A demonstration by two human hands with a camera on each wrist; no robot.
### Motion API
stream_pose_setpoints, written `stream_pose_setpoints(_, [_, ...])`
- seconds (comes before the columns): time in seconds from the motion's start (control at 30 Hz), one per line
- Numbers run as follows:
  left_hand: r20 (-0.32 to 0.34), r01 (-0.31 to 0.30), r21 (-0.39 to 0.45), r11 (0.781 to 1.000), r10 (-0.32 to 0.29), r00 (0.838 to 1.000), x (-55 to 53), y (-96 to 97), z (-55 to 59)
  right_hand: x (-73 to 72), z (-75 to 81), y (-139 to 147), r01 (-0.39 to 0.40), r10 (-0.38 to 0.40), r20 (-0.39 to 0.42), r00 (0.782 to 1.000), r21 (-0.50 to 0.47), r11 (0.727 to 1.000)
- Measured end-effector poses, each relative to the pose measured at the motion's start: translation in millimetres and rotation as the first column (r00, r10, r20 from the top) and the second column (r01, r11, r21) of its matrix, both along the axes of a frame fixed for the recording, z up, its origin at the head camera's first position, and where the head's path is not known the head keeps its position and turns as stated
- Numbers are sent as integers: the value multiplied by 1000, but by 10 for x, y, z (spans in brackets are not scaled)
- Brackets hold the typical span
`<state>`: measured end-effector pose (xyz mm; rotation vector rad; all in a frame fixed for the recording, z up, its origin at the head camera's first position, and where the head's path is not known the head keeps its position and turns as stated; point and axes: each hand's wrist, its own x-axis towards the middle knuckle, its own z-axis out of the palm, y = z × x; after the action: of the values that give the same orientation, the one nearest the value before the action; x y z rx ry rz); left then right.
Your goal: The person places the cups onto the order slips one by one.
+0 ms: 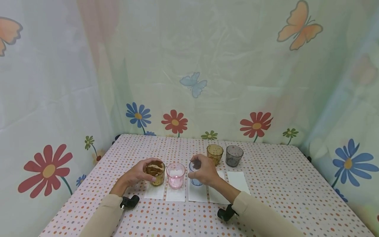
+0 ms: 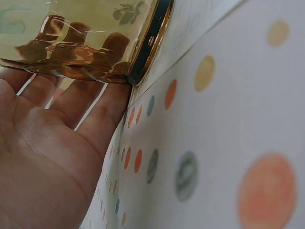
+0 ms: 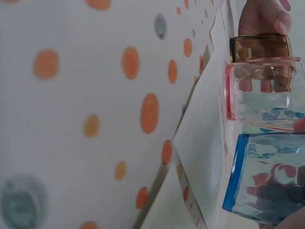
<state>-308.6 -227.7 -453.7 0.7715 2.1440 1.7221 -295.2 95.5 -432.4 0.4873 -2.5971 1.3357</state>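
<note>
My left hand [image 1: 138, 171] grips an amber glass tumbler [image 1: 160, 177], fingers round its far side and thumb at the front. In the left wrist view the fingers show through the amber wall [image 2: 95, 24], and the base is close to a white paper. My right hand [image 1: 207, 170] holds a clear blue tumbler [image 1: 196, 182] from its right side; its thick blue base shows in the right wrist view. Between the two hands stands a pink tumbler [image 1: 176, 177], untouched. All three are upright in a row over white paper strips [image 1: 176, 197].
Behind my right hand stand a second amber tumbler [image 1: 215, 153] and a grey tumbler [image 1: 234, 155], side by side. Another white paper strip [image 1: 238, 181] lies at the row's right end. A dotted cloth [image 1: 165, 220] covers the table; printed curtains [image 1: 231, 65] enclose it.
</note>
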Motion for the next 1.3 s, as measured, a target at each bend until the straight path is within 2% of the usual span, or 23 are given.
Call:
stream_pose_setpoints(0.23, [-1, 9, 2, 1000, -9, 1000, 10, 3, 13, 24, -84, 1, -5, 6, -27, 1000, 40, 999])
stream_pose_setpoints(0.53, [-10, 14, 11, 1000, -14, 1000, -4, 0, 51, 44, -112, 12, -21, 33, -120, 992, 97, 995])
stream_pose_setpoints(0.67, [-3, 23, 15, 1000, -23, 1000, 12, 5, 42, 65, -126, 20, -23, 35, -115, 993, 105, 994])
stream_pose_setpoints(0.93, [-4, 4, 1, 1000, -4, 1000, 10, 1, 24, 91, -119, 26, -25, 39, -102, 994, 134, 991])
stream_pose_setpoints(1.3, [-21, 12, -7, 1000, -12, 1000, 3, -1, 33, 76, -105, 79, -67, 81, -61, 995, 203, 977])
